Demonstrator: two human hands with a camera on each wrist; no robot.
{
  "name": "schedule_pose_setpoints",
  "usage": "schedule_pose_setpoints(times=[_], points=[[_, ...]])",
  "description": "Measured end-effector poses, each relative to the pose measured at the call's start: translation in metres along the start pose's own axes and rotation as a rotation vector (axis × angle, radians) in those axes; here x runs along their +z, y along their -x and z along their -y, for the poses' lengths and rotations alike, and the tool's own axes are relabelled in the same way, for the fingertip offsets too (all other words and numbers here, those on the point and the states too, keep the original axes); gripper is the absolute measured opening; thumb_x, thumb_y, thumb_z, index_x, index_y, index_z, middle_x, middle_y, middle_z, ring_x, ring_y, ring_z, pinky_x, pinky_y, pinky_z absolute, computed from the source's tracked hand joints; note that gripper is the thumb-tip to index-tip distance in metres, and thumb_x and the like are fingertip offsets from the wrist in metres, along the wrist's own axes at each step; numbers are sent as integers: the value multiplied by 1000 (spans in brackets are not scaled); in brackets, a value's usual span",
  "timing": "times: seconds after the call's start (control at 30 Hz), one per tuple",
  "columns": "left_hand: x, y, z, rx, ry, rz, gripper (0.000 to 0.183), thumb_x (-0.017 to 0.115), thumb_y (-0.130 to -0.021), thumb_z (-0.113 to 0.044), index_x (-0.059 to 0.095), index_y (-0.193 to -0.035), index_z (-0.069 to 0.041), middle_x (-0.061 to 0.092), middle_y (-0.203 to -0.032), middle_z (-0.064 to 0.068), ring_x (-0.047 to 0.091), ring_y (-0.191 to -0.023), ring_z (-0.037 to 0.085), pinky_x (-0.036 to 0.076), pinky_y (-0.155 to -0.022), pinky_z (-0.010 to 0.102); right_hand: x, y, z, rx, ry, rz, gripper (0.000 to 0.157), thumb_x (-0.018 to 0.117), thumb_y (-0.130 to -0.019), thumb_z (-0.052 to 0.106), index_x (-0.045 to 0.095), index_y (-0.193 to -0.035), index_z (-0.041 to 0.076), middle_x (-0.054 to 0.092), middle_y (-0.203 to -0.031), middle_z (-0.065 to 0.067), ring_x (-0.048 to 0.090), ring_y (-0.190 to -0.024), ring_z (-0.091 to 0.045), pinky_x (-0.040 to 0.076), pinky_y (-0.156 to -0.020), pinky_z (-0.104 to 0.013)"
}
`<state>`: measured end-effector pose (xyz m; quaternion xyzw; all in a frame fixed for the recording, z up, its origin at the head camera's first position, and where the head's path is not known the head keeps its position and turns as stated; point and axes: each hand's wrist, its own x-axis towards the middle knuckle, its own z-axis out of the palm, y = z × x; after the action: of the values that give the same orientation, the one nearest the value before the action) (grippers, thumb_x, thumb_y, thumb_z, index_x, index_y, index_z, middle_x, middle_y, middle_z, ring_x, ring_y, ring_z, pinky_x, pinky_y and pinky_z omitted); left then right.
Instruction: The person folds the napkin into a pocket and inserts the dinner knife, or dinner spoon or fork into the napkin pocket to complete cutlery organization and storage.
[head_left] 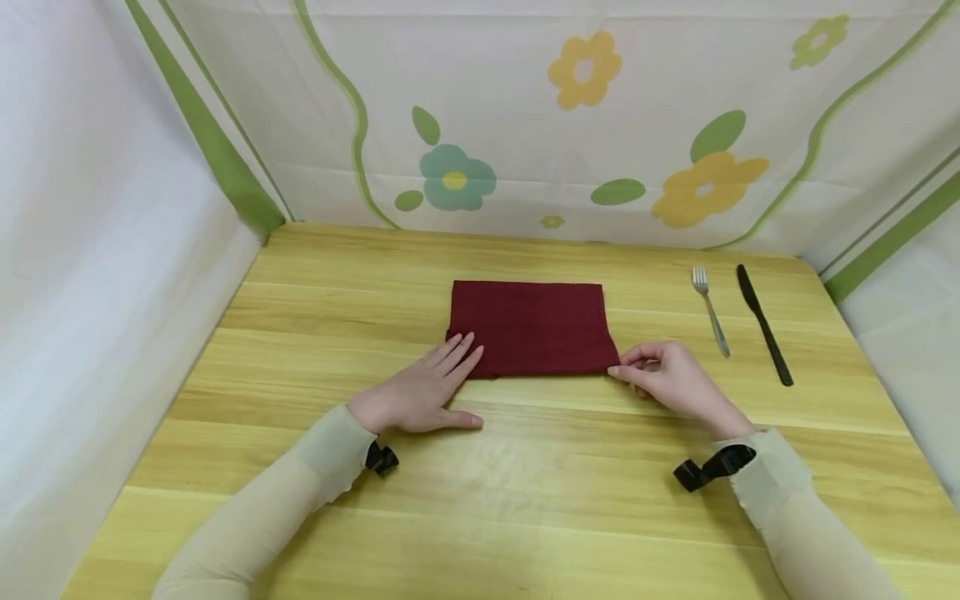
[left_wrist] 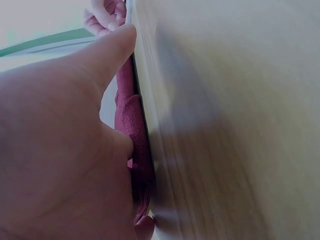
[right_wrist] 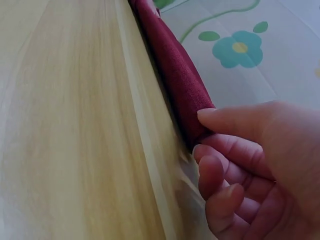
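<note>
A dark red cloth napkin (head_left: 532, 325), folded into a rectangle, lies flat in the middle of the wooden table (head_left: 510, 500). My left hand (head_left: 427, 387) rests with extended fingers on its near left corner, the thumb spread out over the wood. At the near right corner, my right hand (head_left: 667, 375) pinches the napkin's edge between thumb and index finger. The right wrist view shows this grip closely on the napkin's folded end (right_wrist: 187, 100), with the other fingers curled below. In the left wrist view the palm hides much of the napkin (left_wrist: 135, 135).
To the right of the napkin lie a silver fork (head_left: 710, 308) and a black knife (head_left: 763, 325), side by side. White curtains with a flower print (head_left: 525, 100) stand along the table's back edge and both sides.
</note>
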<state>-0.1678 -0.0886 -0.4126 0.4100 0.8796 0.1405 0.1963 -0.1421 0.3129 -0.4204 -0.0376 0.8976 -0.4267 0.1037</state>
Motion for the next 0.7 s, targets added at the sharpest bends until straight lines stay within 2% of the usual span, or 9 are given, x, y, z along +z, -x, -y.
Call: schedule_pose_setpoints(times=[0.13,0.33,0.53,0.7], points=[[4,-2,4,-17,-12,3,102,48,-97,-71,1,-164,-9,-11,-168,13,-10,-153,29,5,-122,45,-1,-1,0,-8,10,21,27,77,-94,29,73,-95,2,68,-73,-7,60,-56,-19,49,-49,-28],[11,-6,10,-41,-39,-3,102,36,-94,-80,-2,-164,-15,-14,-169,7,-14,-153,22,3,-122,45,-3,-1,2,33,-5,51,27,76,-95,28,71,-97,1,66,-72,-9,59,-56,-19,48,-49,-28],[3,-7,3,-64,-15,-3,107,35,-94,-80,-3,-163,-9,-14,-168,9,-16,-152,25,0,-122,46,1,-3,2,52,-12,3,40,80,-90,40,71,-98,2,66,-73,-9,61,-57,-21,51,-52,-30],[0,-10,5,-128,-77,-26,101,30,-97,-78,-3,-163,-8,-13,-169,8,-14,-153,24,-3,-122,45,5,-5,1,29,-8,-9,34,81,-90,35,72,-95,2,67,-69,-8,62,-57,-22,54,-52,-32]])
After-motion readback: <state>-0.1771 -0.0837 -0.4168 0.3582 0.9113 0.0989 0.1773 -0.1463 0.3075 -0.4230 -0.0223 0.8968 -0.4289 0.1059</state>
